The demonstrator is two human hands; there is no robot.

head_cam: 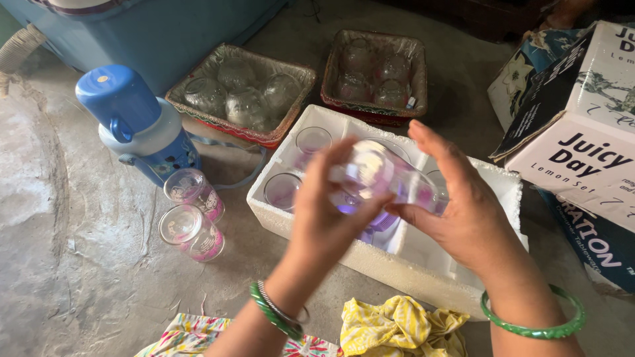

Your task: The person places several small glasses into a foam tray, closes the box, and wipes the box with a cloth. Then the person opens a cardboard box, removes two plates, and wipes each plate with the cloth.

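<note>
Head view: clear purple-tinted drinking glass [380,175] clasped sideways between left hand [327,211] and right hand [463,211], both grips closed around it, above white foam tray [317,231], presumably for inspection.

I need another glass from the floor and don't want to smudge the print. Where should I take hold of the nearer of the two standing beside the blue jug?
The nearer glass stands upright, mouth up, apart from its neighbour. Probably best to come from above and pinch the bare band near the rim, above the pink print.
</note>
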